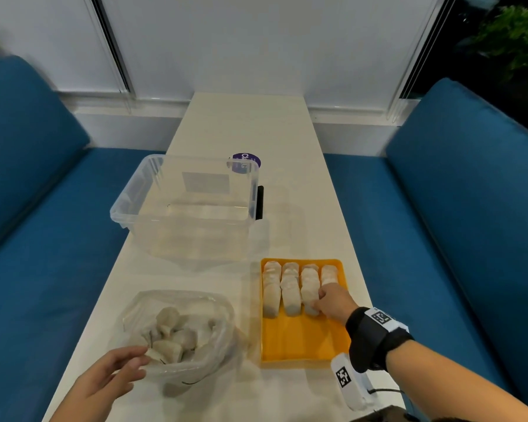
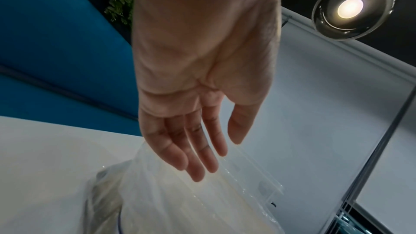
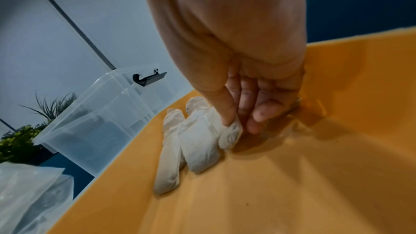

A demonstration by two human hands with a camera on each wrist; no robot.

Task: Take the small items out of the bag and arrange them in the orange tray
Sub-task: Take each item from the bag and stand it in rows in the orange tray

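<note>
4 rows of pale pieces [image 1: 290,287] lie in the orange tray [image 1: 302,345]. Our right hand [image 1: 333,301] pinches 1 into the 3rd row; our left hand [image 1: 110,376], fingers loose and straight, touches the bag [image 1: 195,306]. Next, we judge, another piece needs fetching.

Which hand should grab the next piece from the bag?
Left. The left hand is open at the bag mouth, fingers almost touching the pieces; the right hand is busy in the orange tray, setting a piece.
</note>
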